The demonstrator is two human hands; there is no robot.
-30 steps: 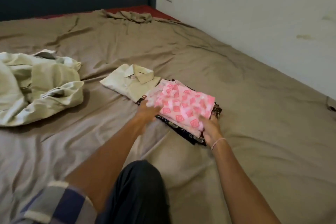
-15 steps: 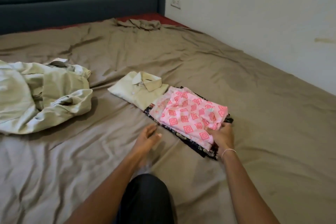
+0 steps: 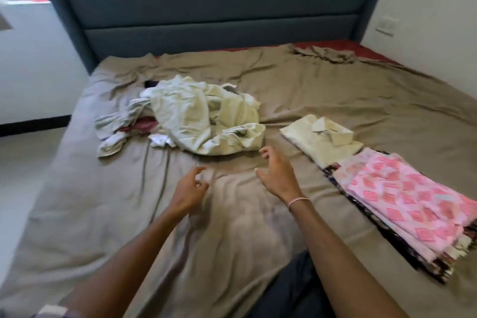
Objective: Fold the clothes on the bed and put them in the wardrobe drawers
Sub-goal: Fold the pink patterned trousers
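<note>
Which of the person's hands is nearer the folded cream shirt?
Right. The right hand hovers just left of the folded cream shirt; the left hand is farther left, over the bedsheet.

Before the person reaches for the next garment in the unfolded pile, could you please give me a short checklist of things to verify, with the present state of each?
1. Both hands free: ok. The left hand and right hand hold nothing, fingers loosely open.
2. Clothes left to fold: ok. The crumpled pale green pile lies ahead of the hands.
3. Bare folding space on the brown bedsheet: ok.
4. Finished items out of the way: ok. The folded cream shirt and pink patterned stack sit to the right.
5. Wardrobe drawers open: cannot tell, out of view.
</note>
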